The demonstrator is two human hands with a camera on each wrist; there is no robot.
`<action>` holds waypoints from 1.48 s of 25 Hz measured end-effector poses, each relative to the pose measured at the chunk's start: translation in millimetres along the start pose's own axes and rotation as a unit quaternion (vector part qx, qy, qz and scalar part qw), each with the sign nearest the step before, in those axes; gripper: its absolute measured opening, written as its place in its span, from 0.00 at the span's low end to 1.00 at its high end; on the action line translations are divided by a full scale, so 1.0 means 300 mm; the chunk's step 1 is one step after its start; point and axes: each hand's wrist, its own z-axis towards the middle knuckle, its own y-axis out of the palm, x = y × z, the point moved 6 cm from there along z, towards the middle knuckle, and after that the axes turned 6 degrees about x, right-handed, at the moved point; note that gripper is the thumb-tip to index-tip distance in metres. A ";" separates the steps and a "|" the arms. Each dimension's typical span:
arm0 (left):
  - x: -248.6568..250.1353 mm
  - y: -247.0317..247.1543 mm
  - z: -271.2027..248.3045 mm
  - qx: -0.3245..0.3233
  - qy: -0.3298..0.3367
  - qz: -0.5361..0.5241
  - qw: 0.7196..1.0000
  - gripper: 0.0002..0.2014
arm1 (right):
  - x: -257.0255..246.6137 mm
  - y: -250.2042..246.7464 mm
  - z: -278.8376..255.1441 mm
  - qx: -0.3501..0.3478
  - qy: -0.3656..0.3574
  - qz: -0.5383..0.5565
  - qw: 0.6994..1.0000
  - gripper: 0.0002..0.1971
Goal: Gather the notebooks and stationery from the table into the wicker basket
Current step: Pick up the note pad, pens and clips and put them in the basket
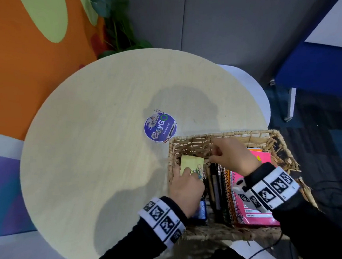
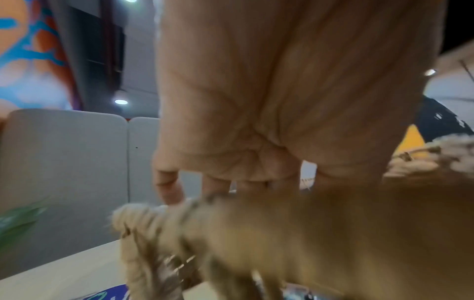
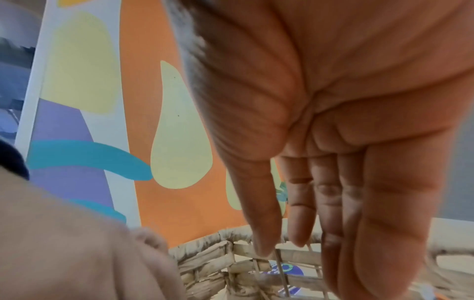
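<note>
1. The round pale-wood table point(image 1: 97, 134) runs bare from its left edge to the middle; a round purple sticker point(image 1: 160, 126) lies near the centre, with a few loose paper clips point(image 1: 159, 111) on and beside it, just beyond the basket's far-left corner.
2. The wicker basket point(image 1: 223, 134) sits on the table's near-right part; its right side overhangs the table edge.
3. The left hand point(image 1: 185, 186) is inside the basket's left end, fingers bent down onto a yellow sticky-note pad point(image 1: 190, 161) and a cluster of coloured clips point(image 1: 198, 172); whether it pinches them cannot be told; the left wrist view is blurred.
4. Dark pens point(image 1: 215, 187) stand along the middle; spiral notebooks point(image 1: 228, 188) and a pink notebook point(image 1: 263, 156) fill the right half.
5. The right hand point(image 1: 231, 156) hovers over the basket's far middle; the right wrist view shows its fingers point(image 3: 333, 203) straight and holding nothing, close to the far wall.
6. An orange-and-green wall point(image 1: 29, 48) and a plant point(image 1: 118, 21) stand behind the table; dark carpet point(image 1: 318, 129) lies to the right.
</note>
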 end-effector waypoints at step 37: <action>-0.684 0.105 0.352 0.110 -0.386 -0.329 0.855 0.12 | -0.388 0.238 0.741 -0.183 -0.150 -0.155 0.959 0.15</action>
